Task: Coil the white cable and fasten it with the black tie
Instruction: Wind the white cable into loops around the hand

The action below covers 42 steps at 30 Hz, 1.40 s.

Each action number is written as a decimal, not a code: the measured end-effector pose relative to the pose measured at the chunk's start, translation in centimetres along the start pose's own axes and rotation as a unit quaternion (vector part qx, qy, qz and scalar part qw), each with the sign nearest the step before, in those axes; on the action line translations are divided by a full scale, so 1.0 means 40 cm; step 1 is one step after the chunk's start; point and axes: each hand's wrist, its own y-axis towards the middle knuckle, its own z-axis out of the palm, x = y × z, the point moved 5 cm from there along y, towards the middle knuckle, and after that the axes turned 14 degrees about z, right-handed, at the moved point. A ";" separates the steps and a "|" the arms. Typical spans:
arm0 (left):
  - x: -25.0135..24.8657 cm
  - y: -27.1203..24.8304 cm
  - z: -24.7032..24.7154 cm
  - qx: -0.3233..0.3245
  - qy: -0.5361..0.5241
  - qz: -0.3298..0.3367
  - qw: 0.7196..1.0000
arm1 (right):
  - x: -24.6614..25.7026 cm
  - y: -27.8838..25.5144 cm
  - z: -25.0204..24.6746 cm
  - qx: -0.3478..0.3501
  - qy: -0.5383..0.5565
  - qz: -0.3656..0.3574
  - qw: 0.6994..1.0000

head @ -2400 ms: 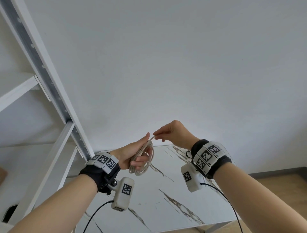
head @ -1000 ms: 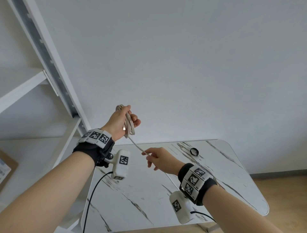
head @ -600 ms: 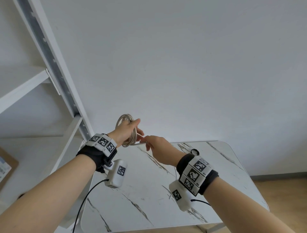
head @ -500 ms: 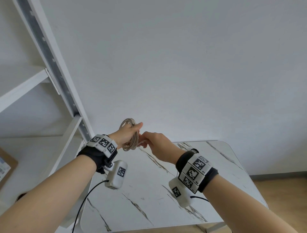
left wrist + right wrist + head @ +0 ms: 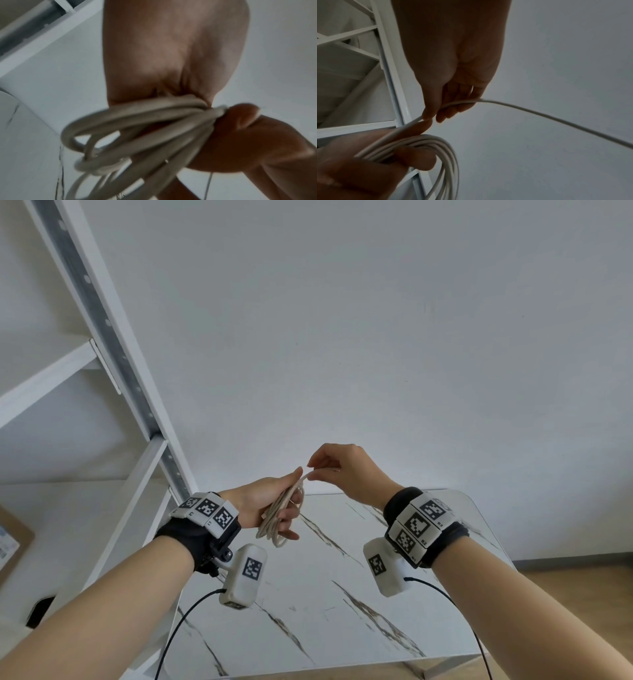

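Observation:
My left hand [image 5: 270,503] grips a coil of white cable [image 5: 279,522] of several loops, held above the table's far left part. The loops hang down below its fingers and show close up in the left wrist view as coil [image 5: 137,129]. My right hand [image 5: 320,470] is just right of and above the left, pinching a single strand of the cable [image 5: 426,117] between thumb and fingers. From that pinch the loose strand [image 5: 556,119] trails off to the right. The left hand with the coil [image 5: 423,147] also appears low in the right wrist view. The black tie is not in sight.
A white marble-patterned table [image 5: 342,611] lies below both hands. A white metal shelf frame [image 5: 113,347] stands at the left, with a cardboard box [image 5: 13,542] beside it. A plain white wall is behind and wooden floor [image 5: 565,573] shows at the right.
The coil, which stood above the left hand's fingers, now hangs below them. The right hand has lifted up and to the right of the coil, still pinching the strand.

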 end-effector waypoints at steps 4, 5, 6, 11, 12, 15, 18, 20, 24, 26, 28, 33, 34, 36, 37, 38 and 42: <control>-0.011 -0.010 0.018 0.021 0.005 -0.018 1.000 | -0.028 0.006 -0.005 -0.001 -0.012 0.008 1.000; -0.016 -0.012 0.023 0.031 -0.002 -0.020 0.999 | -0.033 0.005 0.001 0.000 -0.018 0.004 1.000; -0.021 -0.013 0.028 0.042 -0.015 -0.019 0.999 | -0.038 0.005 0.006 0.000 -0.020 0.001 1.000; -0.042 -0.021 0.050 0.070 -0.067 -0.001 0.995 | -0.061 0.010 0.017 -0.011 0.021 0.004 1.000; -0.047 -0.024 0.054 0.074 -0.076 0.004 0.994 | -0.066 0.011 0.019 -0.011 0.025 0.009 1.000; -0.061 -0.030 0.060 0.077 -0.118 0.017 0.990 | -0.080 0.013 0.034 -0.012 0.025 0.016 0.999; -0.061 -0.033 0.064 0.076 -0.137 0.027 0.987 | -0.084 0.017 0.045 -0.010 0.048 0.026 0.998; -0.063 -0.037 0.064 0.076 -0.150 0.039 0.985 | -0.088 0.020 0.047 -0.003 0.060 0.035 0.998; -0.093 -0.044 0.053 0.070 -0.199 0.092 0.973 | -0.118 0.019 0.065 0.016 0.075 0.059 0.995; -0.114 -0.044 0.045 0.055 -0.223 0.120 0.966 | -0.131 0.012 0.079 0.025 0.084 0.073 0.993; -0.129 -0.042 0.038 0.034 -0.249 0.145 0.957 | -0.136 0.002 0.097 0.040 0.087 0.084 0.992; -0.132 -0.016 0.018 -0.062 -0.284 0.204 0.935 | -0.129 -0.028 0.145 0.080 0.049 0.103 0.990; -0.129 -0.010 0.011 -0.091 -0.289 0.212 0.929 | -0.127 -0.032 0.154 0.089 0.040 0.108 0.989; -0.119 0.000 -0.006 -0.151 -0.300 0.224 0.915 | -0.125 -0.039 0.169 0.112 -0.006 0.116 0.987; -0.115 0.004 -0.015 -0.176 -0.301 0.227 0.909 | -0.126 -0.042 0.177 0.124 -0.036 0.119 0.984; -0.111 0.006 -0.023 -0.197 -0.301 0.228 0.905 | -0.127 -0.046 0.183 0.136 -0.062 0.122 0.981; -0.090 0.009 -0.050 -0.267 -0.274 0.226 0.896 | -0.118 -0.064 0.186 0.160 -0.128 0.121 0.971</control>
